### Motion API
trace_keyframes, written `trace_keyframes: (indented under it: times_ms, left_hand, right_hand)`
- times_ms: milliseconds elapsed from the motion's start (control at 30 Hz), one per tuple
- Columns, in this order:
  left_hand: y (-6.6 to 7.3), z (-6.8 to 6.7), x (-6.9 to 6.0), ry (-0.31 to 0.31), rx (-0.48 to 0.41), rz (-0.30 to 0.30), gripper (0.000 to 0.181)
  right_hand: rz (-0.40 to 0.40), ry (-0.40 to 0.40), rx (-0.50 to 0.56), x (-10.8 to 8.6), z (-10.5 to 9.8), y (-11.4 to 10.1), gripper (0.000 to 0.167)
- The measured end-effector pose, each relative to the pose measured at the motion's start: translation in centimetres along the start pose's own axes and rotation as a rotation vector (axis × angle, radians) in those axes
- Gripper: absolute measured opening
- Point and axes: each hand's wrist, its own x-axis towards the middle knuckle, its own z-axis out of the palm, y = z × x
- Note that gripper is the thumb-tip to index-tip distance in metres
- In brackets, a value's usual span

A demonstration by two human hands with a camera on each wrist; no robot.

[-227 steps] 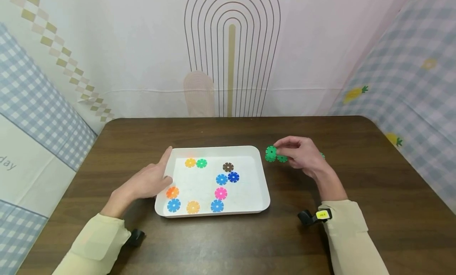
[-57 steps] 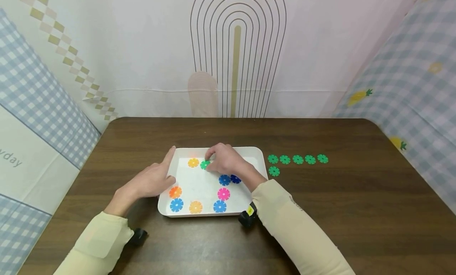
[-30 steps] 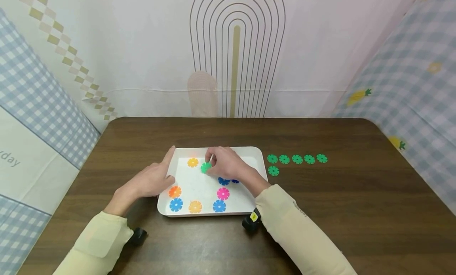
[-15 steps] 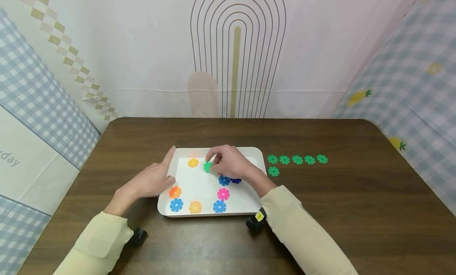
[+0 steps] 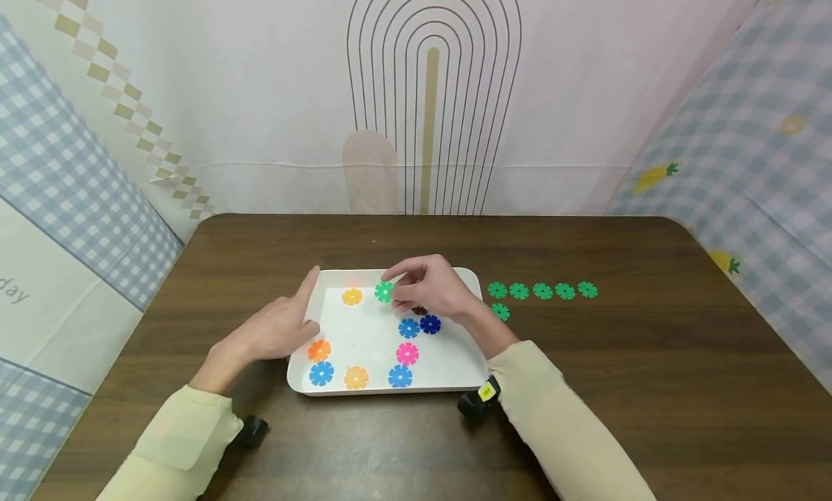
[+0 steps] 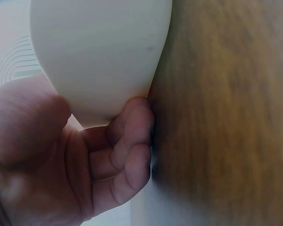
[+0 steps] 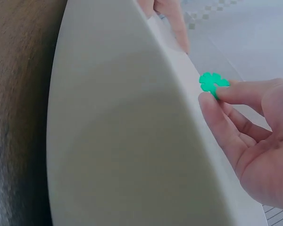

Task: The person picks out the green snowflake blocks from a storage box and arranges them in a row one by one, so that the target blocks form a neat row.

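Observation:
My right hand [image 5: 432, 288] pinches a green snowflake building disc [image 5: 383, 292] between thumb and finger, over the back part of the white tray [image 5: 364, 335]. In the right wrist view the disc [image 7: 211, 82] stands out past the fingertips, raised above the tray's rim. My left hand [image 5: 276, 328] grips the tray's left rim, the index finger lying straight along it. Seen from the left wrist, its other fingers [image 6: 137, 122] curl under the tray's edge. A yellow disc [image 5: 352, 296] lies left of the held one. A brown disc [image 5: 419, 310] is partly hidden under the right hand.
Inside the tray lie blue [image 5: 409, 328], dark blue [image 5: 430, 324], pink [image 5: 407, 354], orange [image 5: 318, 350] and light orange [image 5: 356, 377] discs, among others. Right of the tray, several green discs [image 5: 542, 290] form a row on the brown table [image 5: 650, 356], with one green disc [image 5: 500, 312] below.
Earlier the right hand was at the green discs outside the tray. It then reached into the tray, took the green disc beside the yellow one, and has now raised it slightly rightward. The left hand stays put.

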Motion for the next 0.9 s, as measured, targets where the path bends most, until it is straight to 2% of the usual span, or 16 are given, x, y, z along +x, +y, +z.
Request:
trace_keyframes:
  times_ms: [233, 900]
  left_hand:
    - [0.1, 0.0, 0.0, 0.001, -0.001, 0.001, 0.096]
    - [0.1, 0.1, 0.1, -0.003, -0.002, -0.005, 0.096]
  right_hand:
    - [0.048, 0.038, 0.038, -0.4, -0.7, 0.2, 0.025]
    - [0.044, 0.084, 0.088, -2.0, -2.0, 0.3, 0.030]
